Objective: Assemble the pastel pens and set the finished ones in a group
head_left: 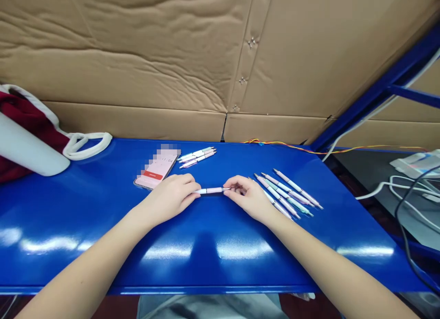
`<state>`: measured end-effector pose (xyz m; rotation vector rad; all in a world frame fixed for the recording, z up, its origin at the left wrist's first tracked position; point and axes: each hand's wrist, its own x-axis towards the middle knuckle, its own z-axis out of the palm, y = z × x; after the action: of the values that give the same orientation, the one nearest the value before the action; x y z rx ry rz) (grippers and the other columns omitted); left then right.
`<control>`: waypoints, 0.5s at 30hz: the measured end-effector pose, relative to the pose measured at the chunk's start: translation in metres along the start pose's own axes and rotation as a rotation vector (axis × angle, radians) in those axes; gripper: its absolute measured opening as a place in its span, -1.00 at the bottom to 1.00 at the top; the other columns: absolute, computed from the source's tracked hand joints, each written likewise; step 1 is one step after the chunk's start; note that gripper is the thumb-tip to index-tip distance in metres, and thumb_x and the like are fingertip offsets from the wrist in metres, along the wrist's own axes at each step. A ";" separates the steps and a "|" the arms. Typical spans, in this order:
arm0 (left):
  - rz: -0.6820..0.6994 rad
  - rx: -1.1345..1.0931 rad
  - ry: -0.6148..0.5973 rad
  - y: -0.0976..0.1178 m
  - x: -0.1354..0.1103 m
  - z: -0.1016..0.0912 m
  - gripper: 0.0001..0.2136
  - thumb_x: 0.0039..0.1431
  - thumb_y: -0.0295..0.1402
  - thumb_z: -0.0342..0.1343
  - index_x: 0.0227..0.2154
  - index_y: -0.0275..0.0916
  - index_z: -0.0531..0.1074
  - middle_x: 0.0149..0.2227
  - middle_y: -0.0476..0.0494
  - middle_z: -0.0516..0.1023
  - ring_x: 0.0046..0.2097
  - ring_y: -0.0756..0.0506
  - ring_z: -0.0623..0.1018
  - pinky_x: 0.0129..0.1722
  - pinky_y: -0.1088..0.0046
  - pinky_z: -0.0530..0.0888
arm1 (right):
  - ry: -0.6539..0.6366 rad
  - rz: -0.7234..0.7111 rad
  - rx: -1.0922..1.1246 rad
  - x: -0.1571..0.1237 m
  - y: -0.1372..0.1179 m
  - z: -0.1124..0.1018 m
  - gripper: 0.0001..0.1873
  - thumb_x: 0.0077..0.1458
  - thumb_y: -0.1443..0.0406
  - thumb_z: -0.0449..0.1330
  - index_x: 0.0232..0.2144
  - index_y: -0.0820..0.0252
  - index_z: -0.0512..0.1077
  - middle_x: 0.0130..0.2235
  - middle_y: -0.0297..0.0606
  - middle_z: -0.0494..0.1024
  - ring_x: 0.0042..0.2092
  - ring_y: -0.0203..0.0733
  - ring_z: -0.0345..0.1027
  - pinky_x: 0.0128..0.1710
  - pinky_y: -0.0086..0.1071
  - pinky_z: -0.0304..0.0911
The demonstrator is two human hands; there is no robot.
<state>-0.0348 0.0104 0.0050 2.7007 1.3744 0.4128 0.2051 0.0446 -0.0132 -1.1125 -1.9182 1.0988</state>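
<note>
Between my two hands a pale pink and white pen [212,190] lies level, just over the blue table. My left hand [175,193] is closed on its left end, thumb and fingers pinching the barrel. At the pen's metal tip, my right hand [245,194] pinches with thumb and forefinger, the other fingers curled. Several pastel pens [292,190] lie side by side to the right of my right hand, partly hidden by it. A smaller group of pens [197,157] rests behind my left hand, beside a phone [156,167].
A white cylinder [32,142] and dark red cloth with white trim [91,145] stand at the left. Cardboard [154,57] walls the back of the blue table [113,204]. Thin coloured wires [285,145] run along the rear edge; white cables [409,186] lie at the right.
</note>
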 end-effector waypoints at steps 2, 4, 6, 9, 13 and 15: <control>-0.002 -0.016 -0.001 0.001 0.000 0.000 -0.77 0.31 -0.28 -0.10 -0.18 -0.19 0.45 -0.28 -0.10 0.40 -0.23 -0.07 0.42 -0.22 0.42 0.38 | -0.009 0.050 0.066 0.001 0.001 0.000 -0.86 -0.03 0.25 0.21 -0.38 0.19 0.43 -0.43 -0.34 0.44 -0.44 -0.31 0.24 -0.44 -0.41 0.16; -0.003 -0.029 -0.002 0.002 -0.001 0.000 -0.76 0.31 -0.27 -0.11 -0.17 -0.19 0.44 -0.27 -0.10 0.40 -0.22 -0.07 0.42 -0.21 0.43 0.39 | -0.019 0.086 0.110 0.002 0.002 0.000 -0.83 -0.05 0.22 0.22 -0.38 0.19 0.43 -0.41 -0.32 0.46 -0.40 -0.29 0.29 -0.40 -0.40 0.20; -0.008 -0.029 0.004 0.002 -0.001 0.000 -0.76 0.31 -0.27 -0.11 -0.17 -0.19 0.44 -0.26 -0.10 0.40 -0.21 -0.06 0.43 -0.20 0.43 0.40 | -0.027 0.107 0.124 0.002 0.003 -0.001 -0.82 -0.06 0.20 0.23 -0.39 0.19 0.43 -0.40 -0.32 0.47 -0.38 -0.27 0.32 -0.36 -0.39 0.23; -0.012 -0.019 0.020 0.003 -0.001 0.001 -0.76 0.31 -0.27 -0.10 -0.17 -0.18 0.45 -0.26 -0.09 0.41 -0.21 -0.06 0.44 -0.20 0.44 0.41 | -0.051 0.117 0.107 0.002 0.002 -0.003 -0.83 -0.01 0.20 0.20 -0.40 0.18 0.43 -0.42 -0.32 0.49 -0.39 -0.27 0.33 -0.36 -0.39 0.25; 0.010 -0.015 0.048 0.004 -0.001 0.001 -0.76 0.31 -0.27 -0.11 -0.16 -0.18 0.45 -0.26 -0.10 0.42 -0.20 -0.06 0.44 -0.20 0.44 0.42 | -0.084 0.089 -0.006 0.001 0.002 -0.004 -0.74 0.12 0.18 0.08 -0.50 0.19 0.40 -0.47 -0.33 0.49 -0.46 -0.31 0.29 -0.41 -0.42 0.20; 0.019 -0.014 0.063 0.006 -0.001 0.003 -0.75 0.31 -0.26 -0.11 -0.16 -0.19 0.44 -0.26 -0.10 0.43 -0.20 -0.06 0.45 -0.20 0.44 0.43 | -0.084 0.064 -0.052 0.001 0.002 -0.004 -0.68 0.16 0.18 0.03 -0.54 0.19 0.37 -0.51 -0.35 0.45 -0.50 -0.33 0.26 -0.43 -0.43 0.18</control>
<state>-0.0302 0.0065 0.0033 2.7136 1.3567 0.5115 0.2086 0.0473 -0.0135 -1.1799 -1.9988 1.1532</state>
